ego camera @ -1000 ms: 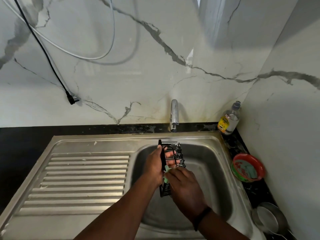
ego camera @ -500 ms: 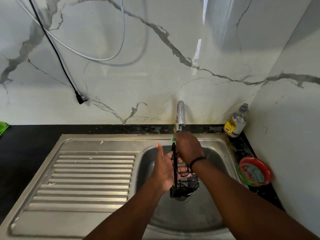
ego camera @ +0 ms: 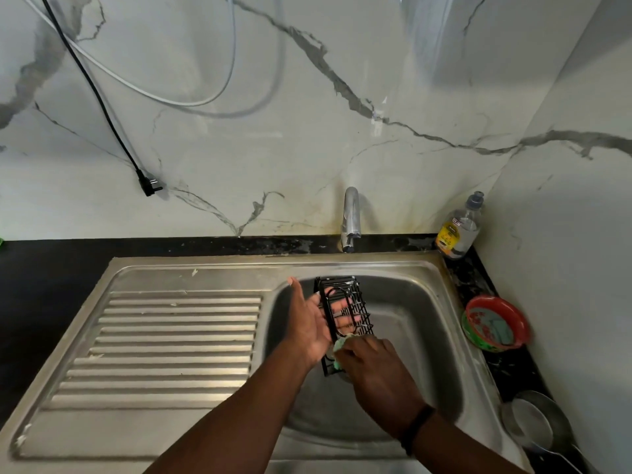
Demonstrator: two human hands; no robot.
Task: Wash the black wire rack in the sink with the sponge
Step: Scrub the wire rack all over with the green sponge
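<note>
The black wire rack (ego camera: 355, 295) stands on end over the steel sink basin (ego camera: 420, 323). My left hand (ego camera: 307, 323) holds it from the left, fingers showing through the wires. My right hand (ego camera: 372, 367) presses a pale green sponge (ego camera: 339, 347) against the rack's lower part. Only a small bit of the sponge shows under my fingers. No water runs from the tap (ego camera: 350, 217).
A ribbed steel drainboard (ego camera: 171, 340) lies left of the basin. A soap bottle (ego camera: 460, 230) stands at the back right corner. A red and green bowl (ego camera: 494, 323) and a steel pan (ego camera: 537, 425) sit on the black counter at the right. A black plug (ego camera: 148, 184) hangs on the wall.
My right hand came down from the tap end of the rack to its lower part with the sponge. The rack turned slightly in my left hand.
</note>
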